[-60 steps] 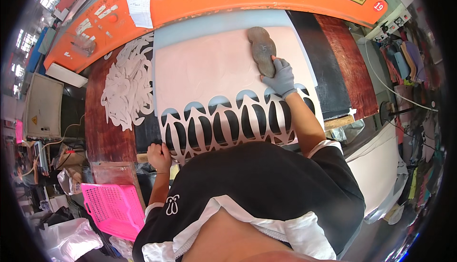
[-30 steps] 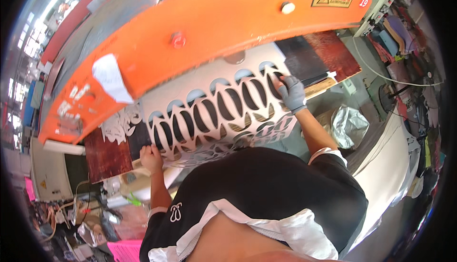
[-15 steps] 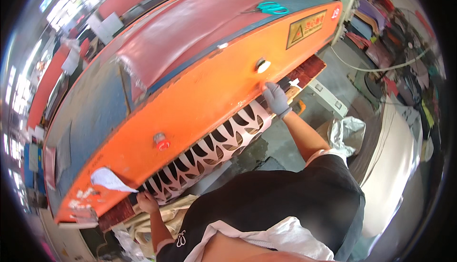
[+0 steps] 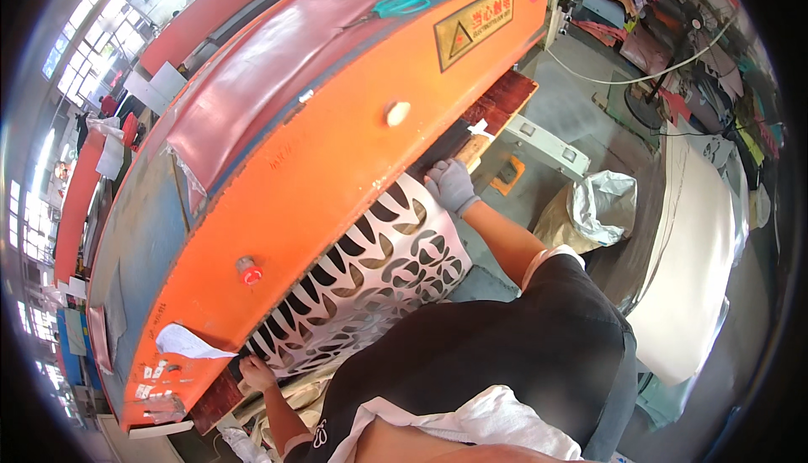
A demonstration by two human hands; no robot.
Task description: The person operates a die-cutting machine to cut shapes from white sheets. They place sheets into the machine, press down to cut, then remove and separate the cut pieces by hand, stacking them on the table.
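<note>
Orange press head (image 4: pixel 337 168) hangs over the cut-out sheet (image 4: pixel 370 278). My gloved right hand (image 4: pixel 452 185) at 1 o'clock and bare left hand (image 4: pixel 252 373) at 8 o'clock pinch its edges. Judging by this, I'm repositioning it; next calls for an even pull.

Orange press head (image 4: pixel 337 168) now over cut sheet (image 4: pixel 379 269); sole die gone; both hands at sheet edges.

Press head (image 4: pixel 320 151) fills the upper left; cut sheet (image 4: pixel 370 278) lies under it at centre (a bag (image 4: pixel 602 202) sits at right).
</note>
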